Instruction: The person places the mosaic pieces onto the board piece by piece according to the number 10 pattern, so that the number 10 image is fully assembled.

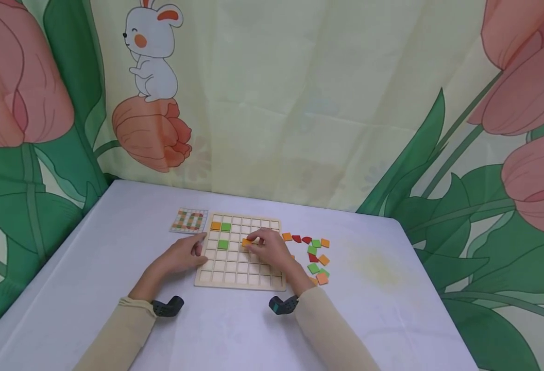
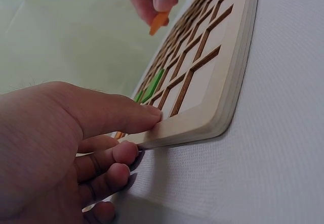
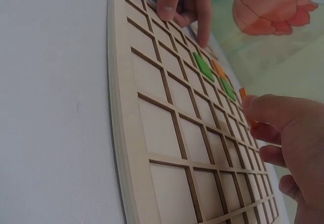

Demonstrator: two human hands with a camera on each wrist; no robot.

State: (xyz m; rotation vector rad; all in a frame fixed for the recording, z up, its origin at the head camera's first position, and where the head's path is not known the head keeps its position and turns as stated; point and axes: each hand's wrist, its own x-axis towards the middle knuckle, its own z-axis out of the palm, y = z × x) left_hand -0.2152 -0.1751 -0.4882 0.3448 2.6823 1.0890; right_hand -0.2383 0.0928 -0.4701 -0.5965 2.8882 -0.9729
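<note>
A wooden grid board (image 1: pixel 239 285) lies on the table. In its cells sit an orange square tile (image 1: pixel 215 226) and two green tiles, one in the top area (image 1: pixel 226 226) and one lower (image 1: pixel 223 245). My right hand (image 1: pixel 272 249) pinches another orange square tile (image 1: pixel 246 242) between thumb and fingers, over the middle of the board; the left wrist view shows this tile (image 2: pixel 159 23) tilted and above the grid. With thumb and index finger apart, my left hand (image 1: pixel 182 254) touches the board's left edge. Its thumb rests on the rim in the left wrist view.
Right of the board lie loose orange tiles (image 1: pixel 325 243), green tiles (image 1: pixel 313 268) and red pieces (image 1: pixel 313 257), some overlapping. A pattern card (image 1: pixel 188 220) lies by the board's upper left corner. Behind the white table (image 1: pixel 374 319) hangs a printed curtain (image 1: pixel 290 103).
</note>
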